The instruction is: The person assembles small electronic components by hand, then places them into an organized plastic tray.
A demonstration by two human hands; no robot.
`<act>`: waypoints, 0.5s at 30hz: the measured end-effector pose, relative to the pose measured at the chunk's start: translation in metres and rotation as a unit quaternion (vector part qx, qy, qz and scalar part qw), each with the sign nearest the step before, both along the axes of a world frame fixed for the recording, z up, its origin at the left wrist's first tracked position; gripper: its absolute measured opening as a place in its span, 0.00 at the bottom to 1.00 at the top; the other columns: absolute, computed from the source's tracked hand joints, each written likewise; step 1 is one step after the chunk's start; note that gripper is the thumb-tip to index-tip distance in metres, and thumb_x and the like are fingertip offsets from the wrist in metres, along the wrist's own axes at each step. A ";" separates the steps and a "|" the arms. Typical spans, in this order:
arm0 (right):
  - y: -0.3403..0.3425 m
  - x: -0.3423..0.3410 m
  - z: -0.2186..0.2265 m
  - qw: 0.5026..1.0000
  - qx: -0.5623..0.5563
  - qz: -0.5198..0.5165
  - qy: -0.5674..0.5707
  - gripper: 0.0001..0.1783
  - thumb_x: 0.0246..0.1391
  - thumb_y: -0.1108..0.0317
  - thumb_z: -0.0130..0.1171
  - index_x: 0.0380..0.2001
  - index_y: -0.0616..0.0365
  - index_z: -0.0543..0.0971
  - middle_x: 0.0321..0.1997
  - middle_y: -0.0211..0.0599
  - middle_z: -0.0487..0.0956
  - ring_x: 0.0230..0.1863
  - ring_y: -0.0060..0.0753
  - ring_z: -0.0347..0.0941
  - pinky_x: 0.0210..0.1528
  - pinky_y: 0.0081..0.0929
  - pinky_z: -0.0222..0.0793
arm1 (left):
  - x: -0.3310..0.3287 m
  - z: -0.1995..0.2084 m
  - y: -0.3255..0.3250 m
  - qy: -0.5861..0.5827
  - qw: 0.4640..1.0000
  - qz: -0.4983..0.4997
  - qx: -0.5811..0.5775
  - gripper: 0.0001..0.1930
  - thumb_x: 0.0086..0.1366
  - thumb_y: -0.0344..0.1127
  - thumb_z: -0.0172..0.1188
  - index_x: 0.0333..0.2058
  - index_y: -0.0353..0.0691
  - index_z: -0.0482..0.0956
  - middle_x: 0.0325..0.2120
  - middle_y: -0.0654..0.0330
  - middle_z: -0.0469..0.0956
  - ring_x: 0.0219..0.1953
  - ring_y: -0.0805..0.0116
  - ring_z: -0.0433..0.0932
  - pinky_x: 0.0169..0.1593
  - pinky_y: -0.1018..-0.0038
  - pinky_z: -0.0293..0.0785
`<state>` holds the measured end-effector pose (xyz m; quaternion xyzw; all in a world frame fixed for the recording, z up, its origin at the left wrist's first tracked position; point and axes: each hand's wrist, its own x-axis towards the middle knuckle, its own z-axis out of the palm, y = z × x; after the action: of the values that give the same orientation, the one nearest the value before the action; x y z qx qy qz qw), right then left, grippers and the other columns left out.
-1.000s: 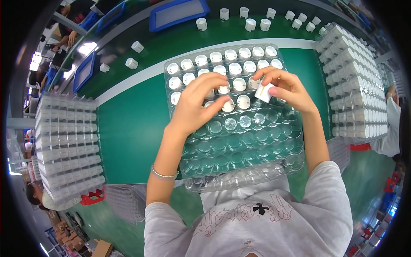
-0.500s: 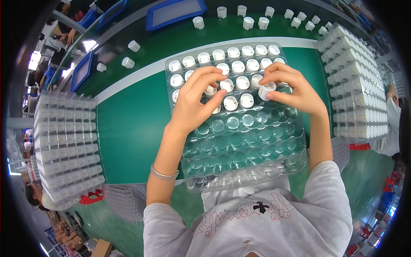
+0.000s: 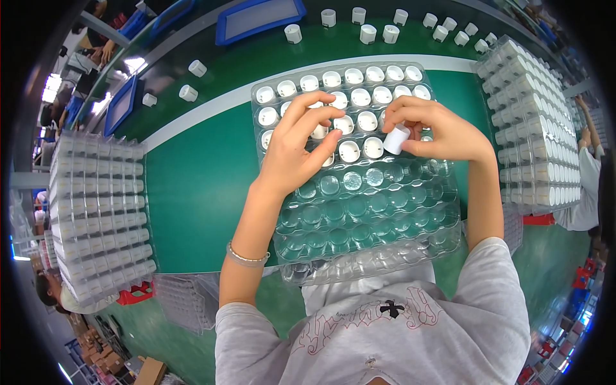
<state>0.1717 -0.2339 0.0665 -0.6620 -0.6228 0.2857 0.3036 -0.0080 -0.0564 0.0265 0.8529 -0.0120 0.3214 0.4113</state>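
the smooth white cylindrical piece [image 3: 396, 139] gripped between the thumb and fingers of the right hand [image 3: 439, 131] has turned: half a second ago its open end faced up, and now its plain curved side shows, tilted, with the top leaning right. it looks held over the edge of the filled rows, at the right end of the nearest one, so i judge it not seated in a cell. the left hand [image 3: 292, 151] has barely moved; its fingers are half curled, thumb apart, gripping nothing visible over the left rows, though i cannot tell whether it touches anything there. below both hands lies a glossy clear plastic tray [image 3: 366, 192] with round moulded wells and wavy ridges; its far rows hold short white round cups [image 3: 353, 76] with rimmed tops and small dark marks inside, and the bare near wells let the matte green tabletop [image 3: 199, 212] show through. at either side stand tall layered stacks of white cylinders in clear plastic, a left stack [image 3: 102, 212] and a right stack [image 3: 526, 128]. beyond, on the dark green strip [image 3: 256, 61], the loose white cups [image 3: 328, 17] have shifted slightly left.
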 end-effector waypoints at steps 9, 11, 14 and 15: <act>0.004 -0.006 0.011 0.997 -0.009 -0.054 -0.047 0.12 0.46 0.69 0.58 0.36 0.60 0.78 0.26 0.33 0.75 0.23 0.24 0.68 0.25 0.19 0.63 | 0.000 -0.001 0.001 -0.006 1.000 0.003 0.009 0.10 0.51 0.25 0.60 0.35 0.37 0.76 0.42 0.57 0.70 0.30 0.70 0.73 0.35 0.75 0.71; 0.005 -0.010 0.018 0.995 -0.023 -0.056 -0.079 0.11 0.45 0.67 0.59 0.33 0.60 0.79 0.24 0.33 0.76 0.21 0.25 0.68 0.24 0.21 0.62 | 0.000 -0.001 0.001 -0.006 1.000 0.003 0.011 0.10 0.51 0.25 0.60 0.35 0.37 0.76 0.42 0.57 0.70 0.30 0.70 0.73 0.35 0.75 0.71; 0.005 -0.012 0.014 0.993 -0.015 -0.045 -0.111 0.11 0.44 0.67 0.60 0.31 0.61 0.79 0.23 0.35 0.76 0.21 0.27 0.68 0.23 0.23 0.63 | 0.000 0.001 0.002 -0.004 1.000 0.004 0.021 0.10 0.51 0.24 0.60 0.34 0.37 0.76 0.42 0.57 0.70 0.30 0.70 0.74 0.36 0.75 0.71; 0.004 -0.014 0.012 0.993 -0.015 -0.045 -0.110 0.11 0.44 0.67 0.60 0.31 0.61 0.79 0.23 0.35 0.76 0.21 0.27 0.68 0.23 0.23 0.63 | 0.000 0.000 0.002 -0.003 1.000 0.004 0.026 0.09 0.51 0.24 0.60 0.34 0.38 0.77 0.43 0.57 0.70 0.31 0.70 0.74 0.36 0.75 0.71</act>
<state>0.1579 -0.2295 0.0789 -0.7212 -0.6179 0.2063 0.2357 -0.0082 -0.0548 0.0270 0.8623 -0.0182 0.3253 0.3876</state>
